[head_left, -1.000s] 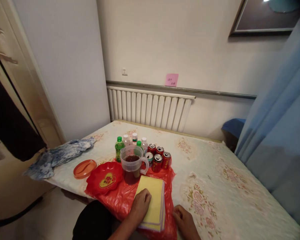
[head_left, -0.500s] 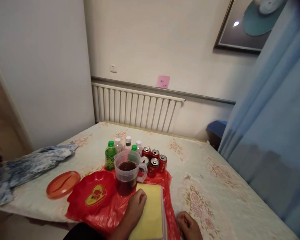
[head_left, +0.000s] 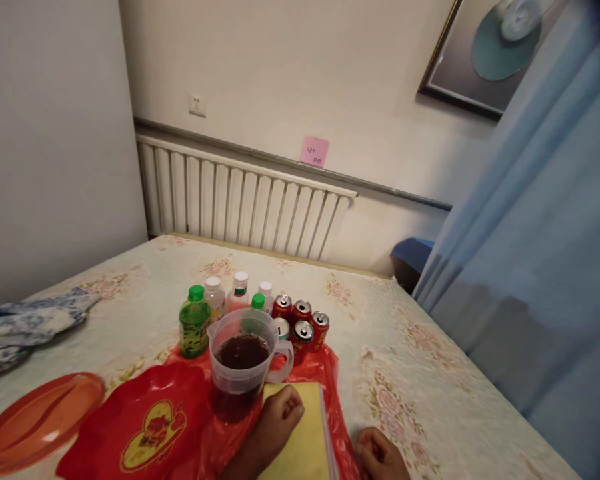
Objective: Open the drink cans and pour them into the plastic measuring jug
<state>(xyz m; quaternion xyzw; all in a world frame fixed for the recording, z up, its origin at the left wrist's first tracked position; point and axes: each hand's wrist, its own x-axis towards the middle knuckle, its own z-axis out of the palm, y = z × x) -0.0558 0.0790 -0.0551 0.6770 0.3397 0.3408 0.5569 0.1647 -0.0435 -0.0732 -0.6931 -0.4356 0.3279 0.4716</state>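
Observation:
My left hand [head_left: 279, 417] rests on a yellow paper stack [head_left: 305, 427], perhaps a notepad, with its fingers curled closed and nothing showing in them. Just beyond it stands a clear plastic jug [head_left: 243, 373] holding dark brown liquid, its handle turned right. My right hand [head_left: 381, 455], also curled closed with nothing visible inside, lies on the flowered cloth beside the edge of a red plastic bag [head_left: 337, 400]. Left of the jug is a red wavy-rimmed plate [head_left: 105, 427] with a yellow heart print. Behind the jug are several bottles, including a green bottle [head_left: 194, 327], and several red cans [head_left: 303, 339].
An orange lid [head_left: 43, 420] lies at the left, near a blue-and-white fabric [head_left: 35, 327]. The flowered cloth [head_left: 360, 373] covers the whole surface. Beyond it stand a white radiator [head_left: 230, 193] and a wall with a pink note [head_left: 315, 151]. A blue curtain [head_left: 520, 267] hangs at the right.
The view has tilted and come closer, so the plate and lid appear lower and larger. My left hand has shifted slightly on the yellow paper stack; my right hand stays in nearly the same spot.

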